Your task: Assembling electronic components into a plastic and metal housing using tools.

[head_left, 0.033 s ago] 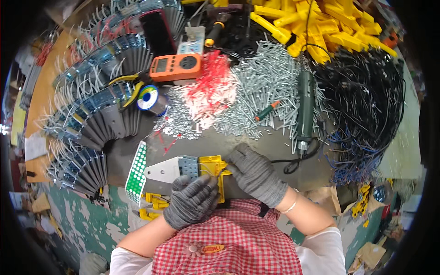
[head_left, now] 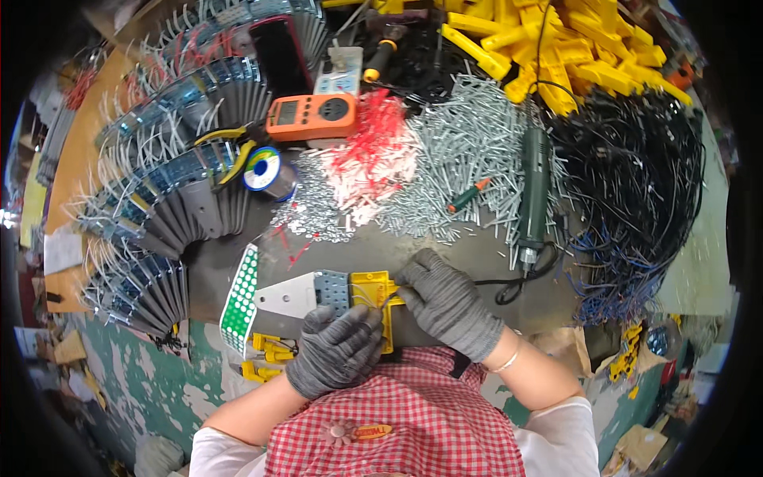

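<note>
A flat assembly lies at the bench's near edge: a grey tapered plate (head_left: 288, 296) with two holes, a blue-grey perforated metal piece (head_left: 331, 291) and an open yellow plastic housing (head_left: 370, 281) with thin pale wires inside. My left hand (head_left: 334, 352), in a grey glove, curls over the near side of the housing, fingertips by the wires. My gloved right hand (head_left: 451, 304) closes at the housing's right end, thumb and forefinger around a short black cable (head_left: 389, 300); the exact grip is partly hidden. A green-and-white dotted strip (head_left: 240, 306) lies left of the plate.
A green electric screwdriver (head_left: 533, 191) hangs upright at right, its cord looping below. Behind lie piles of metal pins (head_left: 461, 135), red-white pieces (head_left: 369, 159), black cables (head_left: 636, 183) and yellow housings (head_left: 572, 48). Left are a solder spool (head_left: 265, 171), an orange meter (head_left: 311, 117) and stacked plates (head_left: 211, 207).
The whole view has shifted slightly. Both hands and the assembly keep almost the same positions relative to each other.
</note>
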`<state>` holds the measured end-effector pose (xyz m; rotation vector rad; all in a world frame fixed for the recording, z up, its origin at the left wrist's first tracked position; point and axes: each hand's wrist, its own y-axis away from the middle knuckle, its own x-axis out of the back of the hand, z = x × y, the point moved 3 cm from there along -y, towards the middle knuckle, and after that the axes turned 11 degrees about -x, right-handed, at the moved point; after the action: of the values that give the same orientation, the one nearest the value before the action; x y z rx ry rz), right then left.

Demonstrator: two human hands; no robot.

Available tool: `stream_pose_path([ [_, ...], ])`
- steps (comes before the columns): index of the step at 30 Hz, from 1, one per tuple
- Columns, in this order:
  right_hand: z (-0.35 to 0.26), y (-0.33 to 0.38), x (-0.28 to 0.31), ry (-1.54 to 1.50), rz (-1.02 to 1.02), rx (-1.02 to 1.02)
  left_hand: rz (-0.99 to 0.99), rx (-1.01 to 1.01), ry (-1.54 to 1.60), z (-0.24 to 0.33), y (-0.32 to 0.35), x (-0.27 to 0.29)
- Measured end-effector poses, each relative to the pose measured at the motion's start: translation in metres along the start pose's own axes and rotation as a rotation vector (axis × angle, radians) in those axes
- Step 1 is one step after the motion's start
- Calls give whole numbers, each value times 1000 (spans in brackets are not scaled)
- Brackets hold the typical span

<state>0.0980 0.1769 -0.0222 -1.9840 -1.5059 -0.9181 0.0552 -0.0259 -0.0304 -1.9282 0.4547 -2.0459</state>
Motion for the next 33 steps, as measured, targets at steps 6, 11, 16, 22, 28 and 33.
stream_pose_path([
  [6,-26,-20,-26,111,-90,-93,-141,-10,-54,5,-7,-5],
  [11,-29,-27,-19,122,-151,-148,-205,-19,-160,4,-8,2],
  [16,-17,-20,-18,62,-416,-67,-166,-136,-45,-9,-4,-11],
  [22,43,-144,87,-46,424,-90,-59,-159,2,-18,-5,-7],
  [28,117,-271,162,414,401,-459,100,-79,-4,-12,-9,-10],
  [33,110,-317,168,659,170,-636,61,-91,51,-17,-6,-15],
])
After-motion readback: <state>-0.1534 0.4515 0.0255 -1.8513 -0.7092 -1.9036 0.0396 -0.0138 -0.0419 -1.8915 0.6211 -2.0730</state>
